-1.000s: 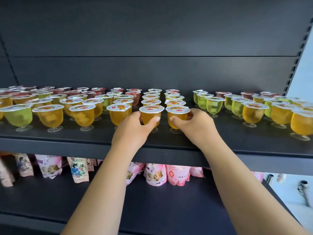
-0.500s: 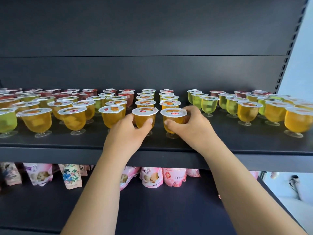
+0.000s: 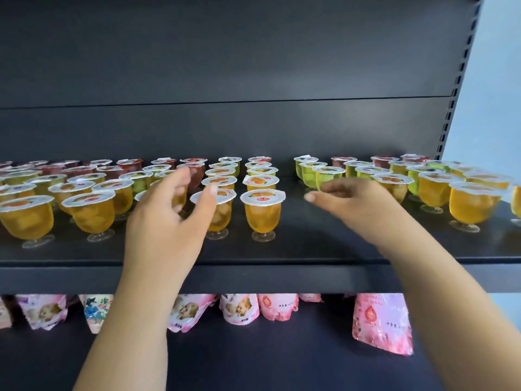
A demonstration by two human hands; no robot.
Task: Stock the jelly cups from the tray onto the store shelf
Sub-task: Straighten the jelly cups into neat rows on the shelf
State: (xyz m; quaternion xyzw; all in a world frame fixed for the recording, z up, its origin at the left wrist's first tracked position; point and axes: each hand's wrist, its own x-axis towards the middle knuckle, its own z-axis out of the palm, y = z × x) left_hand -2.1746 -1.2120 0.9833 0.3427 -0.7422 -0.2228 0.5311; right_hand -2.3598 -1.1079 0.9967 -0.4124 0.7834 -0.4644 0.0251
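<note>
now two open hands (image 3: pixel 253 210), two front cups (image 3: pixel 262 213)

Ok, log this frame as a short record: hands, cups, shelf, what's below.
left hand: open, fingers spread, in front of an orange cup, holding nothing
right hand: open, fingers loosely bent, holding nothing, over the bare gap
front cup: orange, upright, free of both hands
cups: rows of orange, green and red, all upright, lids on
shelf: dark, one gap between the cup groups
below: pink pouches on the lower shelf
tray: not in view
</note>
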